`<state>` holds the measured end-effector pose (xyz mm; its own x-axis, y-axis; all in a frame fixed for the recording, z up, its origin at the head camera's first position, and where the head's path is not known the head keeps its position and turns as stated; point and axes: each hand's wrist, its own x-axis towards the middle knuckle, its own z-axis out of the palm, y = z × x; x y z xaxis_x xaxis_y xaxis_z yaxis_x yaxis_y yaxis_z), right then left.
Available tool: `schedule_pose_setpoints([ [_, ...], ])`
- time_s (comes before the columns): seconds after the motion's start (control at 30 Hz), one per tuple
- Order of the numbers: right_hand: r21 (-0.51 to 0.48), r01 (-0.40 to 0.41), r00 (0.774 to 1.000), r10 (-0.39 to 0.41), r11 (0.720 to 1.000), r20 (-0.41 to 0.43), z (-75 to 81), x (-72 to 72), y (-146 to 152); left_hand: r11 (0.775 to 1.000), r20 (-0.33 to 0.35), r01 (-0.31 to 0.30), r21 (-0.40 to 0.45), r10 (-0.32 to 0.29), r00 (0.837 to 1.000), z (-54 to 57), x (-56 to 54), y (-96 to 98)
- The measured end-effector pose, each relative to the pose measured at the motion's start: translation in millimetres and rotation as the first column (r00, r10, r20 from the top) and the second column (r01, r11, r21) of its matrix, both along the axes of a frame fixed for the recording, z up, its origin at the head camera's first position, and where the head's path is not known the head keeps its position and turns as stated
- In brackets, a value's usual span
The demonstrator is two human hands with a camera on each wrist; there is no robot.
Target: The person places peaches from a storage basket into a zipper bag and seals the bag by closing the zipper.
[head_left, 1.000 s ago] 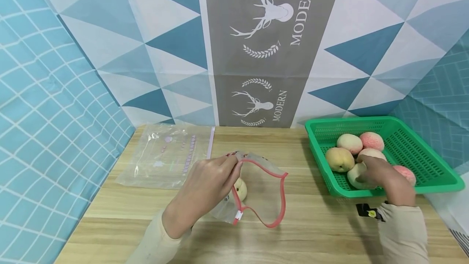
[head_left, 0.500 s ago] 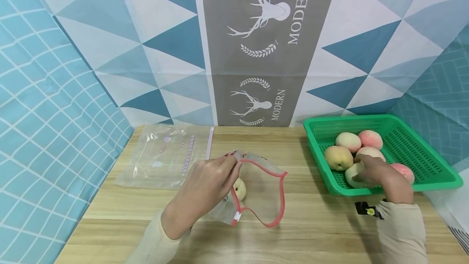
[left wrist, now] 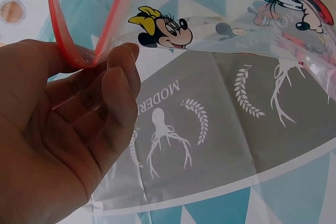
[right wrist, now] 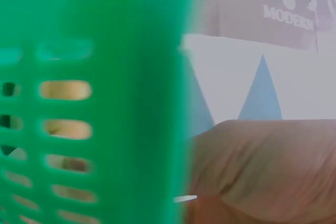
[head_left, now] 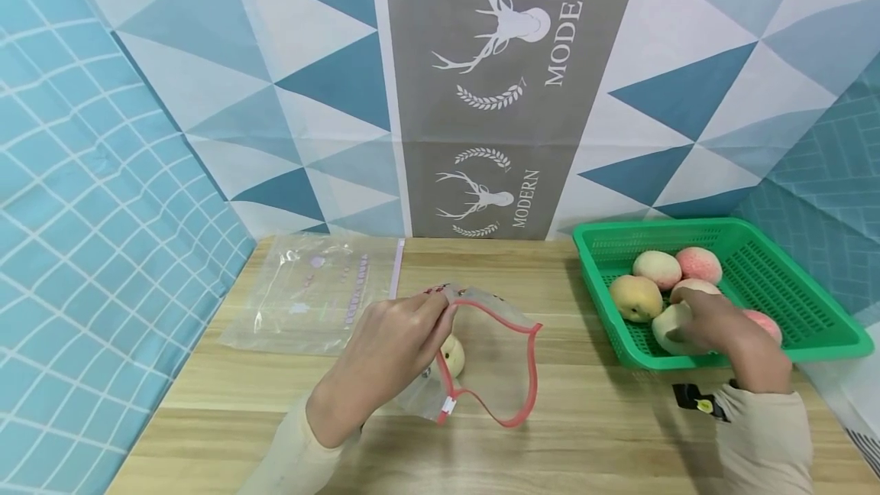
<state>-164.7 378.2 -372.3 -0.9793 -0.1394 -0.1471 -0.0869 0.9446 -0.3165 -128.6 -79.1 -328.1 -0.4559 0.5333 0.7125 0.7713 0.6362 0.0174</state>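
My left hand [head_left: 388,346] pinches the rim of a clear zip bag [head_left: 491,361] between thumb and fingers. The bag's red-edged mouth gapes toward the right, and a pale peach [head_left: 452,357] shows inside, partly behind the hand. Cartoon figures are printed on the bag [left wrist: 236,14] in the left wrist view. My right hand [head_left: 722,331] reaches into the green basket [head_left: 677,363], fingers curled round a pale peach [head_left: 667,328] near the front rim. In the right wrist view the basket wall [right wrist: 147,103] hides the fingertips, leaving part of the hand [right wrist: 278,166] visible.
More fruit lies in the basket: a yellowish peach [head_left: 635,299], a pale one [head_left: 658,270] and pink ones such as the back peach [head_left: 700,266]. A second, flat clear bag [head_left: 309,292] lies at the table's [head_left: 550,441] back left. Patterned sheets stand behind and beside it.
My right wrist has shifted slightly to the right while the fingers stay on the same pale peach. The left hand and the bag hold their place.
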Motion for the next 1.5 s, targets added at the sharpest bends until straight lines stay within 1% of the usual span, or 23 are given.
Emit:
schedule_pose_setpoints([
  [0.17, -0.013, 0.044, 0.997, -0.044, 0.999, -0.063, 12.1, 10.6, -3, 1.0, -0.002, 0.002, 0.0, -0.002, 1.0, 0.0, -0.6, 2.0],
  [0.3, -0.002, 0.02, 0.983, -0.02, 1.0, -0.181, 22.3, 17.4, -11, 1.0, -0.002, -0.001, 0.0, 0.001, 1.0, -0.7, -0.9, 2.7],
  [0.4, 0.005, -0.008, 0.963, 0.009, 1.0, -0.271, 28.1, 21.9, -18, 1.0, 0.005, -0.003, -0.002, 0.003, 1.0, -1.3, -1.0, 2.6],
  [0.5, 0.002, -0.035, 0.939, 0.034, 0.999, -0.343, 32.7, 26.5, -24, 1.0, 0.011, -0.005, -0.005, 0.005, 1.0, -1.7, -0.8, 2.4],
  [0.6, 0.0, -0.061, 0.911, 0.055, 0.998, -0.409, 36.4, 30.8, -31, 1.0, 0.016, -0.009, -0.007, 0.009, 1.0, -1.9, -0.6, 1.9],
  [0.67, -0.005, -0.069, 0.897, 0.06, 0.998, -0.438, 38.9, 33.5, -34, 1.0, 0.018, -0.01, -0.007, 0.01, 1.0, -1.8, -0.5, 1.7],
  [0.8, -0.011, -0.088, 0.872, 0.072, 0.996, -0.483, 42.5, 37.7, -39, 1.0, 0.019, -0.011, -0.009, 0.011, 1.0, -1.4, -0.3, 1.6],
  [0.93, -0.014, -0.101, 0.861, 0.08, 0.995, -0.503, 45.0, 40.6, -42, 1.0, 0.023, -0.012, -0.011, 0.012, 1.0, -0.9, -0.3, 1.4],
  [1.03, -0.004, -0.115, 0.846, 0.096, 0.993, -0.524, 46.6, 42.4, -43, 1.0, 0.022, -0.01, -0.01, 0.011, 1.0, -0.7, -0.3, 1.5],
  [1.2, 0.014, -0.142, 0.813, 0.124, 0.99, -0.568, 49.4, 45.5, -47, 1.0, 0.017, -0.009, -0.011, 0.01, 1.0, -0.5, -0.4, 1.7],
  [1.33, 0.021, -0.15, 0.799, 0.133, 0.989, -0.586, 53.7, 50.1, -54, 1.0, 0.016, -0.01, -0.015, 0.011, 1.0, -0.4, -0.3, 1.6],
  [1.5, 0.004, -0.157, 0.795, 0.128, 0.988, -0.592, 58.1, 57.9, -65, 1.0, 0.016, -0.009, -0.017, 0.009, 1.0, -0.6, -0.3, 1.7],
])
